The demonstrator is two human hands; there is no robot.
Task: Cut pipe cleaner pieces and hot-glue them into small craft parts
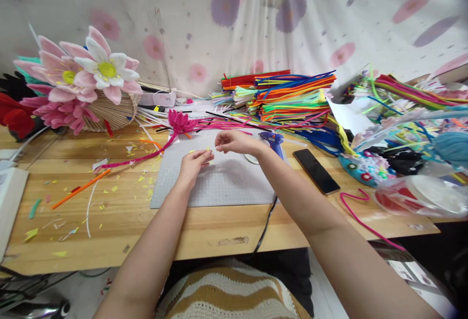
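Both my hands are over the grey cutting mat (219, 187) on the wooden table. My left hand (193, 162) is pinched shut on a small yellow piece (207, 150), too small to name. My right hand (234, 141) is closed in a pinch just right of it, its fingertips close to the same yellow bit; what it holds is not visible. A magenta pipe-cleaner flower (180, 121) with a long stem lies at the mat's far left corner. A blue glue gun (272, 139) rests behind my right wrist.
A stack of coloured pipe cleaners (285, 92) fills the back middle. Pink fabric flowers in a basket (84, 72) stand at left. A black phone (316, 171) lies right of the mat, more craft clutter at right. An orange pipe cleaner (80, 189) and scraps litter the left.
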